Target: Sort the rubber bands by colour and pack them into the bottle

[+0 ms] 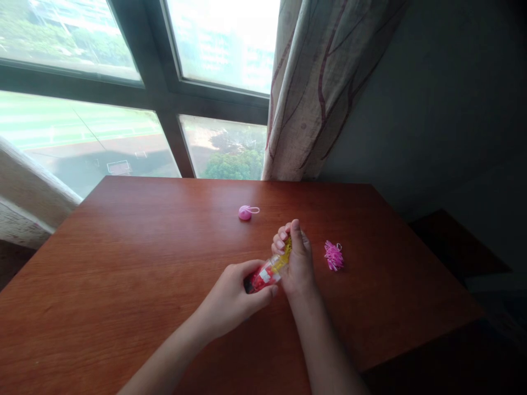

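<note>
My left hand [234, 296] is wrapped around a small clear plastic bottle [274, 269], tilted with its open end toward my right hand. Red and black bands [259, 278] fill its lower part, and a whitish patch shows on its side. Yellow rubber bands [285, 255] lie at the mouth and reach into the palm of my right hand [300, 260]. That hand is cupped, its fingers curled around the yellow bands and its thumb raised. Right of it, a bunch of pink rubber bands [334, 255] rests on the table. Beyond both hands sits a pink domed cap [245, 213] with a loop.
The brown wooden table [123, 263] stretches under both hands to a window [222, 71] at the back. A patterned curtain [317, 82] hangs behind the table's far edge. To the right is a dark wall [444, 120] and a dark piece of furniture [457, 241].
</note>
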The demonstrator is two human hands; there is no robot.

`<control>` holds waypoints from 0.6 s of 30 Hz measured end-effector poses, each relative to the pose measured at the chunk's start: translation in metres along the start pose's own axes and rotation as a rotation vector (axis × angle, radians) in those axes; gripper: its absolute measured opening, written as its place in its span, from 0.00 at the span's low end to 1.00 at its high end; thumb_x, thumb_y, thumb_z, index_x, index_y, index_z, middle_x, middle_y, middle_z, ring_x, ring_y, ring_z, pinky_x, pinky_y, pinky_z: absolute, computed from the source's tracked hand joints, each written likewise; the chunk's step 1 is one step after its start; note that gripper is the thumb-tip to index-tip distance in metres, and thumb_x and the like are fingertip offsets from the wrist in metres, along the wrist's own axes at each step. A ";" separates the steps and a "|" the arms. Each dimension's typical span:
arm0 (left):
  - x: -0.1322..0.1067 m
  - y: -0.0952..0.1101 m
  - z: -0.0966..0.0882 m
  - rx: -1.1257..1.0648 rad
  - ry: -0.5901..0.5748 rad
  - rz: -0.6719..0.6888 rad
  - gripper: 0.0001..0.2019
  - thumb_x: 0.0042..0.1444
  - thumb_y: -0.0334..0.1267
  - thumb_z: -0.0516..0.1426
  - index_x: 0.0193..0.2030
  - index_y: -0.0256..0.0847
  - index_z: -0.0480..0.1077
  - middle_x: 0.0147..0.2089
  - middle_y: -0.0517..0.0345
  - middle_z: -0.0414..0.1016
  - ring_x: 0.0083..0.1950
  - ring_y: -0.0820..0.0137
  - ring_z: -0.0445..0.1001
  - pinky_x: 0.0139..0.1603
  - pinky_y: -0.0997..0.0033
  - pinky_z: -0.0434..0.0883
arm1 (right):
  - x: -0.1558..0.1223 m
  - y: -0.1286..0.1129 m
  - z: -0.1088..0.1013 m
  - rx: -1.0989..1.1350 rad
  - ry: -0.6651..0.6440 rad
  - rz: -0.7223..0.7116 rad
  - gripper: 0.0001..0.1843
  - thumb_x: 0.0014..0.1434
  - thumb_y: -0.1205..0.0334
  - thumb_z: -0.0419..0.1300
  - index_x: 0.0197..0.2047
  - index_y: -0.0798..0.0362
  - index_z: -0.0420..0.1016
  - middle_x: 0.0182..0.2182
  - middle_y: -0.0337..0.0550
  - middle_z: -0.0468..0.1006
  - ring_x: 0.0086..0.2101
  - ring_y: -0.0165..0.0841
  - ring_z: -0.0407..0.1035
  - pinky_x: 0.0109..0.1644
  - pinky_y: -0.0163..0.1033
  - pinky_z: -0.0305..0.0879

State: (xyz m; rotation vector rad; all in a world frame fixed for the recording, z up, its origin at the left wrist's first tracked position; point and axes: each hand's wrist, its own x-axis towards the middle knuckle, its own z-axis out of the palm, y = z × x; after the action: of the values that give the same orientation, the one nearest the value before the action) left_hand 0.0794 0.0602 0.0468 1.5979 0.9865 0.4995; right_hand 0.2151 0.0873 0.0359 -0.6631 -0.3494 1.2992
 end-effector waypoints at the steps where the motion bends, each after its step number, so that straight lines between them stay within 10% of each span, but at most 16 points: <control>1: 0.000 0.000 0.000 -0.013 -0.002 -0.005 0.09 0.54 0.38 0.57 0.38 0.36 0.74 0.31 0.62 0.70 0.33 0.72 0.63 0.33 0.76 0.61 | 0.000 0.000 0.000 0.006 -0.005 0.000 0.20 0.53 0.51 0.70 0.25 0.53 0.65 0.20 0.29 0.65 0.19 0.19 0.58 0.20 0.24 0.52; 18: -0.001 0.003 0.001 0.002 0.011 -0.001 0.08 0.54 0.38 0.57 0.35 0.35 0.73 0.29 0.63 0.67 0.31 0.73 0.61 0.31 0.77 0.59 | -0.008 -0.007 0.001 0.018 -0.153 0.019 0.16 0.58 0.54 0.63 0.25 0.52 0.66 0.22 0.32 0.63 0.23 0.24 0.59 0.24 0.28 0.56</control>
State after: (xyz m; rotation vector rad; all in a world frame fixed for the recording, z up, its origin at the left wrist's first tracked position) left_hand 0.0803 0.0592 0.0494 1.5973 0.9968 0.5075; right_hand 0.2175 0.0789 0.0424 -0.5545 -0.4561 1.3733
